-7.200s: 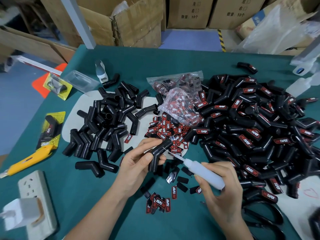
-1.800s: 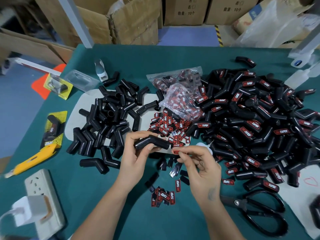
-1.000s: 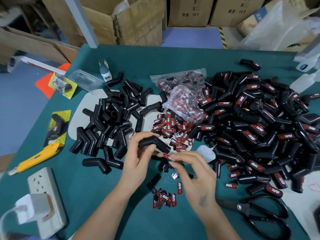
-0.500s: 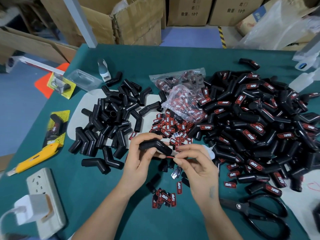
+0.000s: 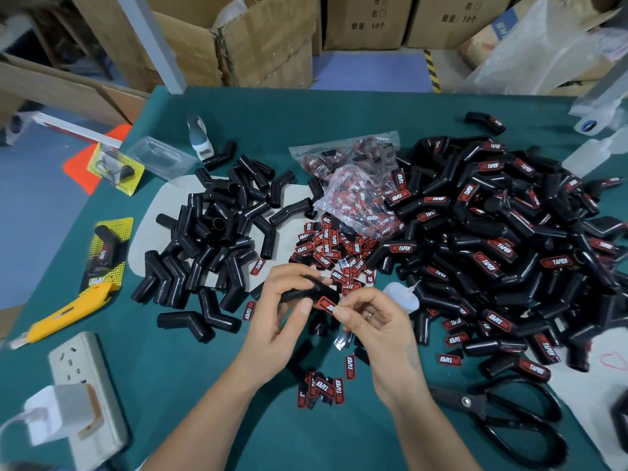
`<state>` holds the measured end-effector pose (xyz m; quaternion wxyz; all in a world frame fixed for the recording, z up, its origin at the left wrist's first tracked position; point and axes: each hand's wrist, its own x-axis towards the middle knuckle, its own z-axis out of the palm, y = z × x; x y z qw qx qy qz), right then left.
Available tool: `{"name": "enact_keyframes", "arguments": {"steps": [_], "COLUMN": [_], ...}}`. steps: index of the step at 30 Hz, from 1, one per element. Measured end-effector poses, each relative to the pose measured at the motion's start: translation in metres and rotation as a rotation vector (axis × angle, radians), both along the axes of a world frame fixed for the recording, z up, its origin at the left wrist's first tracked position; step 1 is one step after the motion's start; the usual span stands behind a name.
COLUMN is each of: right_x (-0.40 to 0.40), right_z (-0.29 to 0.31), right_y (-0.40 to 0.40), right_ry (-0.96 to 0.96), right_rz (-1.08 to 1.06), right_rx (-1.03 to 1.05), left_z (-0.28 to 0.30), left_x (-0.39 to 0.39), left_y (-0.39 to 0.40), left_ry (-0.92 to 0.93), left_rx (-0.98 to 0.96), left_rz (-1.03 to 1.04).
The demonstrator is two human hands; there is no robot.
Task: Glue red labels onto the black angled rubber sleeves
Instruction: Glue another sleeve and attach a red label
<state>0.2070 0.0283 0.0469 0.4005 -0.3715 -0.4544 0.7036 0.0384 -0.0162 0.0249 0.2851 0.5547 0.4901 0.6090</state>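
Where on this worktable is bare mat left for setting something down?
Bare green mat lies along the far edge beyond both piles, and near the front between the power strip and the forearms. The right side is crowded with labelled sleeves; the centre holds loose labels.

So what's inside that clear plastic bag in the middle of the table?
The clear plastic bag holds a jumble of red labels with black backing, seen through the film. Its wrinkles and glare hide how many there are, and whatever lies under the bag is covered.
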Motion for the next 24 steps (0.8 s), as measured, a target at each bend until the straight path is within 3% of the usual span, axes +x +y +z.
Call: {"name": "enact_keyframes", "arguments": {"steps": [24], "right_x": [-0.0030], "right_z": [-0.0033], "right_y": [-0.0016], "right_ry": [-0.026], "right_rz": [-0.026], "right_rx": [-0.006], "left_z": [0.0003], "left_x": [0.0061], "left_y": [-0.0013], "left_ry": [-0.003], "left_rx": [0.026], "left_rz": [0.027]}}
